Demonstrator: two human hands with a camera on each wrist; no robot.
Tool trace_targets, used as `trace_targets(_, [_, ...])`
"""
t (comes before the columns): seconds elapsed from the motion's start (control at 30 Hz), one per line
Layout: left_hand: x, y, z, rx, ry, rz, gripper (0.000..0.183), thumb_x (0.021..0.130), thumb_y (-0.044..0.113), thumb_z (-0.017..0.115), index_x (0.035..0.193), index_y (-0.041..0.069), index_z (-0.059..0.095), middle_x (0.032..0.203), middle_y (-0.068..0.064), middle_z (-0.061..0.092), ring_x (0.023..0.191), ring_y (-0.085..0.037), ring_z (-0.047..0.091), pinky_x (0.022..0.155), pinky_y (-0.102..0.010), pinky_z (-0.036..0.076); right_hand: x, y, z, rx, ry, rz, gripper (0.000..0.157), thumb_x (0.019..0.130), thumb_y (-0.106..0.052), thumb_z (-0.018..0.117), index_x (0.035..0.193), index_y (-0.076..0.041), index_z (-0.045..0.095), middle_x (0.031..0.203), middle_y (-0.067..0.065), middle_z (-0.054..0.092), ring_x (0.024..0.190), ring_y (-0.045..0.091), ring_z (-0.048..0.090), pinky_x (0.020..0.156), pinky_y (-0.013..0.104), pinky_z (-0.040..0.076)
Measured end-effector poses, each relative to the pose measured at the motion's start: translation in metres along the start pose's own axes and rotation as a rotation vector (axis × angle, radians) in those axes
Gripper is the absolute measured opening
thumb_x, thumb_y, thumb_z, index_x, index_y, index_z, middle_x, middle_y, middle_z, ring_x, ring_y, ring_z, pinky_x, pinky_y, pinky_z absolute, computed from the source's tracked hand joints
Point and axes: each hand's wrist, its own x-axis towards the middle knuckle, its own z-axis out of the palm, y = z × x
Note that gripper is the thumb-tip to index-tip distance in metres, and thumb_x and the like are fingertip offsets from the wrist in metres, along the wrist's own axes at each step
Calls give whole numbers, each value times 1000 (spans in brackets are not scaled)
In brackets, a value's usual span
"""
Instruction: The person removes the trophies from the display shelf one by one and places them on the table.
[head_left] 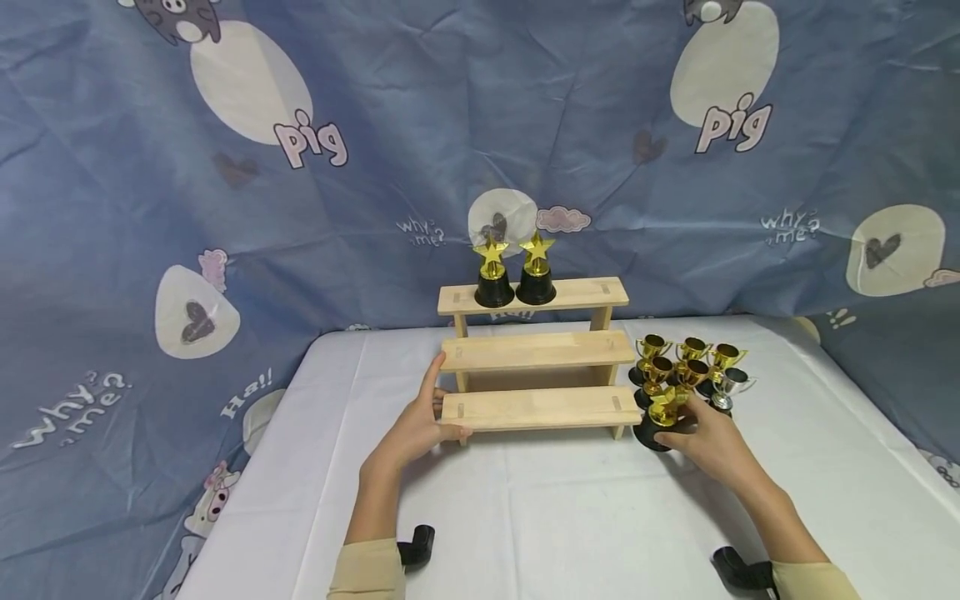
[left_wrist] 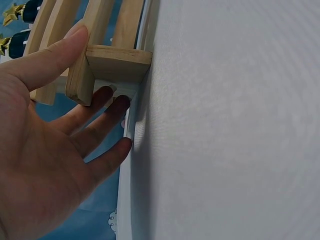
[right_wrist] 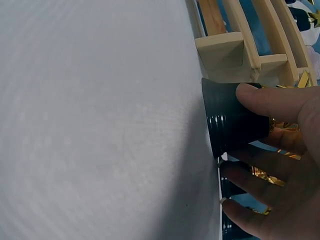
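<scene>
A three-step wooden stand (head_left: 536, 408) is on the white table. My left hand (head_left: 416, 425) rests against its left end, the index finger reaching to the middle step and the thumb on the lowest one. Seen from the left wrist, the other fingers (left_wrist: 100, 132) spread loosely beside the step. With my right hand (head_left: 708, 437) I hold a gold star trophy (head_left: 663, 408) by its black base (right_wrist: 232, 117), just right of the lowest step. Two more star trophies (head_left: 493, 287) stand side by side on the top step.
Several small cup trophies, gold ones (head_left: 693, 346) and a silver one (head_left: 733, 383), stand close together behind my right hand. A blue cloth (head_left: 375, 183) printed with pigs hangs behind the white table (head_left: 570, 517).
</scene>
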Motion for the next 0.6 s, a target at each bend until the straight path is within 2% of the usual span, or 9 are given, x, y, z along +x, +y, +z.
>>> trace_targets(0.27, [0,-3,1,-6,-2,4,129,68,14,90,149,62,2,121,-9,57,116,-28,62,91,-46,49,-2,-2,-12,14,-14,-6,68,81,-39,81,130,-4,51,124,22,65,114,45,61,88,58,47])
trace_targets(0.43, [1,-3,1,7,3,2,128,67,16,90,148,64,2,121,-9,58,116,-29,62,91,-47,49,-5,-11,-26,41,60,-44,77,84,-40,78,141,-2,43,129,24,61,118,46,58,90,61,45])
trace_targets(0.6, [1,-3,1,6,5,-4,128,68,15,90,147,65,2,122,-8,57,117,-29,61,89,-46,50,-3,-25,-36,45,153,-89,75,85,-42,77,142,-6,45,126,23,62,115,45,58,89,62,43])
